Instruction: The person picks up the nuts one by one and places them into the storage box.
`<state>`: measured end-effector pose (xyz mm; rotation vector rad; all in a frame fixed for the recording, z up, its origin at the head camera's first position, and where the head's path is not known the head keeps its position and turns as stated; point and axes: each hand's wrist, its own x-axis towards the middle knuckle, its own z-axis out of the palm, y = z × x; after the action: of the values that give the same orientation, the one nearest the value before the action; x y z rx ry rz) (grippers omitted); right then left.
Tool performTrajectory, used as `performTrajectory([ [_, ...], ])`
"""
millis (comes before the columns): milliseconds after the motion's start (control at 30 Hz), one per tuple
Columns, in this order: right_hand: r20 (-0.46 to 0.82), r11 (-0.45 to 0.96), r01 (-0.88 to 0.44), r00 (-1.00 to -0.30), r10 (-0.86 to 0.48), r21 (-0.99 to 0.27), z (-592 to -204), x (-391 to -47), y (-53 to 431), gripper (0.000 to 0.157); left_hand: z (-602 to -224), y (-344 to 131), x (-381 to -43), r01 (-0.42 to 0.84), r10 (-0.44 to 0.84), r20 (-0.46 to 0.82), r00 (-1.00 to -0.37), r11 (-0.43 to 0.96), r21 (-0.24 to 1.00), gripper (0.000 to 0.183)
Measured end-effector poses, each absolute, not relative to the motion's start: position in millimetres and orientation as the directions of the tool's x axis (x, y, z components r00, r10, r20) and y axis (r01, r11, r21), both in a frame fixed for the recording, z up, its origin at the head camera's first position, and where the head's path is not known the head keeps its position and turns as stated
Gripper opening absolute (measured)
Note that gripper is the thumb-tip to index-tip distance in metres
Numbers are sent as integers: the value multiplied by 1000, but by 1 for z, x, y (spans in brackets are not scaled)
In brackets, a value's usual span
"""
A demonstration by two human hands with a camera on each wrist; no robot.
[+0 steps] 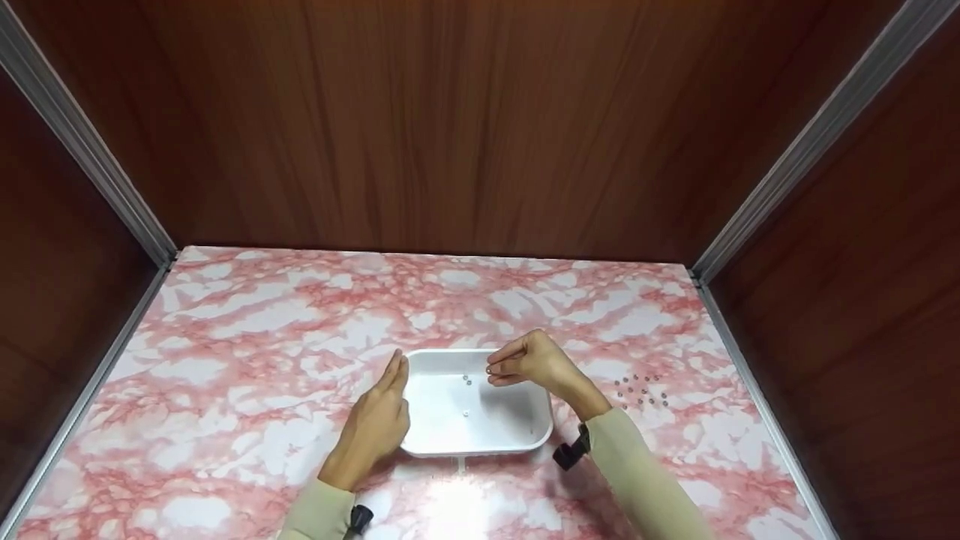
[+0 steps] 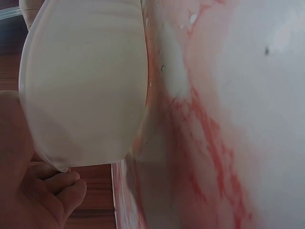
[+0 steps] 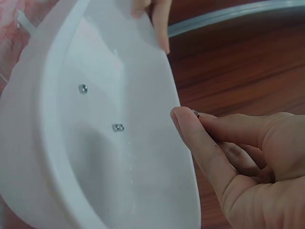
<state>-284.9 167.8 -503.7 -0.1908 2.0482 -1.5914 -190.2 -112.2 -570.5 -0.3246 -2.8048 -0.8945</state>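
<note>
A white rectangular tub (image 1: pixel 442 431) stands on the table between both hands. My left hand (image 1: pixel 379 416) rests along its left rim, the visible fingers pointing away and the thumb at the edge. In the left wrist view the tub's outer wall (image 2: pixel 90 86) fills much of the frame. Over the tub's right part, my right hand (image 1: pixel 534 365) pinches a small metal nut (image 3: pixel 196 113) between thumb and fingertip. Most of that nut is hidden by the fingers. Several similar nuts (image 3: pixel 117 127) lie on the tub's floor.
More small nuts (image 1: pixel 643 391) are scattered on the table right of the tub, beside the right forearm. The table (image 1: pixel 262 360) has a red and white marbled top. Dark wooden panels (image 1: pixel 420 135) with grey metal corner strips enclose it at the back and sides.
</note>
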Motion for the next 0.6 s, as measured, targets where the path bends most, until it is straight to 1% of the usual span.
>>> performTrajectory([
  [167,-334,309,212,-843,-422,-927,-506,-290,163,26,-570,-112,-191,242,149,209,-967,796,555,59],
  [367,-337,332,202,-842,-422,-921,-509,-296,156,26,-570,-112,-191,250,146,226,-963,798,548,59],
  [600,-324,362,170,-847,-422,-917,-511,-296,151,25,-570,-113,-191,254,157,213,-964,782,569,59],
])
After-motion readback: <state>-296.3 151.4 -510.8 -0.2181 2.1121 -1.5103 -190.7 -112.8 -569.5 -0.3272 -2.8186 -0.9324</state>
